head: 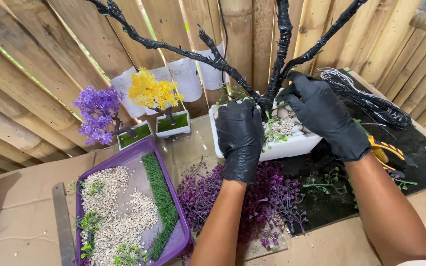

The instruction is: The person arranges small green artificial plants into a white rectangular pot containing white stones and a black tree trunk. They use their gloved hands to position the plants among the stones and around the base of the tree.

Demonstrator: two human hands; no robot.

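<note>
Bracing pot [292, 146] with my left hand [239, 140], fingers flat; right hand [321, 116] fingers clamp trunk [273, 91]. Hard pull: pot tips, pebbles [283, 129] spill.

Black branches [213, 56] crowd pot [292, 145] (above)

left hand [240, 140]: black glove | right hand [324, 116]: black glove | planter [297, 146]: white | tree trunk [277, 74]: black | tray [181, 236]: purple | gravel [119, 216]: pale beige | mini trees [151, 91]: yellow, violet
</note>
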